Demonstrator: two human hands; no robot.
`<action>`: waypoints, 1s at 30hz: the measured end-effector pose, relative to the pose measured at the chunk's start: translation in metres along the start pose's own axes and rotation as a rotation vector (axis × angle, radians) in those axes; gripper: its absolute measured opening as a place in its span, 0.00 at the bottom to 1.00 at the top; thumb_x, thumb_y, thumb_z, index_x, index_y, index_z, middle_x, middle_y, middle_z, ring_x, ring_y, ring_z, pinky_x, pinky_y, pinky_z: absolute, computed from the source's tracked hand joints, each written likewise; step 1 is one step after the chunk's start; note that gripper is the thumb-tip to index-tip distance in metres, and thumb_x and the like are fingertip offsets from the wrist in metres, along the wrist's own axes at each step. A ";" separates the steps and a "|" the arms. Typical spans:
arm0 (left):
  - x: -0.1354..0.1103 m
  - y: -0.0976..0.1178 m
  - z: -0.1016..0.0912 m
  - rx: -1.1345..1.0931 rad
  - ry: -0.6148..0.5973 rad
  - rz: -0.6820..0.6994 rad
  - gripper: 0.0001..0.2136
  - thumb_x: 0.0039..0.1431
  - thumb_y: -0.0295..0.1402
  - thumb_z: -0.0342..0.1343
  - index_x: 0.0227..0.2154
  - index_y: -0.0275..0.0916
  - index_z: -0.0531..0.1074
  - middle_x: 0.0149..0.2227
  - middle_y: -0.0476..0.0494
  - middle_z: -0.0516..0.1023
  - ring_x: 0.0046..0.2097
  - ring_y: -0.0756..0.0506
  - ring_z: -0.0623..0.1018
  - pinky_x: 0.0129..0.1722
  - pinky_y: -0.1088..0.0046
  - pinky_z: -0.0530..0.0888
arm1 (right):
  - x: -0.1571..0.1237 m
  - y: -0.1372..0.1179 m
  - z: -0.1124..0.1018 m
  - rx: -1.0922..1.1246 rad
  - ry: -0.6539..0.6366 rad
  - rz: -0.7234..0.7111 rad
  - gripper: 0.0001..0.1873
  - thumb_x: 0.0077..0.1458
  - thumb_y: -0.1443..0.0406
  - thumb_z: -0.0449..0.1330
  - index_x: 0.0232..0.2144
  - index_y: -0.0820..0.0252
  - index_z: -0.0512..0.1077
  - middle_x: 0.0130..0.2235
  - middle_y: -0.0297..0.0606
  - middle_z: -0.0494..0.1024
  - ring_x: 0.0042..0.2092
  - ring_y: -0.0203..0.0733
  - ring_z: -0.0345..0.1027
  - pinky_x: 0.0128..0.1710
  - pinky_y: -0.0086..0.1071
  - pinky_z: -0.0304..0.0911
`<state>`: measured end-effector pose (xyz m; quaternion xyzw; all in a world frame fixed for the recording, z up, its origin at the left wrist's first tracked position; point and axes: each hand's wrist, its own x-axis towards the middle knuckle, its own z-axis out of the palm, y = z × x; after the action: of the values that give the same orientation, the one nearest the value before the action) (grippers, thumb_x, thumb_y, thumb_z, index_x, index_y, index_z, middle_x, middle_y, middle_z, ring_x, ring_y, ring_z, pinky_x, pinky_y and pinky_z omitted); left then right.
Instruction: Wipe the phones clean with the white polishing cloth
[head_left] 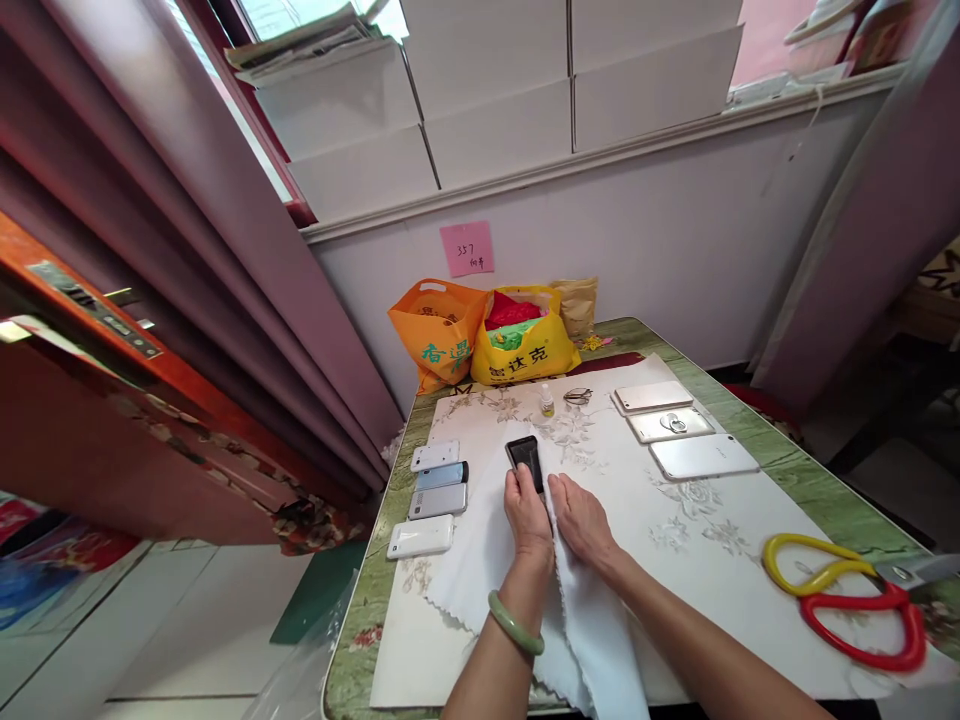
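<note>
My left hand (528,512), with a green bangle on its wrist, is closed round the lower part of a black phone (525,455). The phone's top end sticks out past the fingers; its lower end is hidden. Beside it, my right hand (581,518) grips the edge of a white cloth (600,625) with a scalloped border. That cloth hangs down between my forearms and also spreads under my left hand. Ahead of the phone stand a small bottle with a white cap (547,401) and a pair of glasses (577,397).
Several phones (438,499) lie in a column at the left; three more phones (671,425) lie at the right. Big scissors (847,595) with yellow and red handles rest near the right edge. An orange bag (439,330) and a yellow bag (525,345) stand at the back.
</note>
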<state>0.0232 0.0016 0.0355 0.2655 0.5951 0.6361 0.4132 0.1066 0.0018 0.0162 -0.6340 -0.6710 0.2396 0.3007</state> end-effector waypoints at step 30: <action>0.033 0.101 -0.015 0.667 -1.214 -0.205 0.15 0.45 0.45 0.64 0.33 0.41 0.79 0.33 0.47 0.80 0.43 0.41 0.75 0.46 0.68 0.69 | 0.016 0.041 -0.034 1.203 -0.478 0.096 0.23 0.48 0.47 0.64 0.26 0.63 0.70 0.20 0.29 0.65 0.21 0.30 0.52 0.19 0.25 0.46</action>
<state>-0.0272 0.0262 0.1267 0.6290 0.4447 0.1165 0.6270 0.1594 0.0191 0.0134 -0.3130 -0.4390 0.7214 0.4347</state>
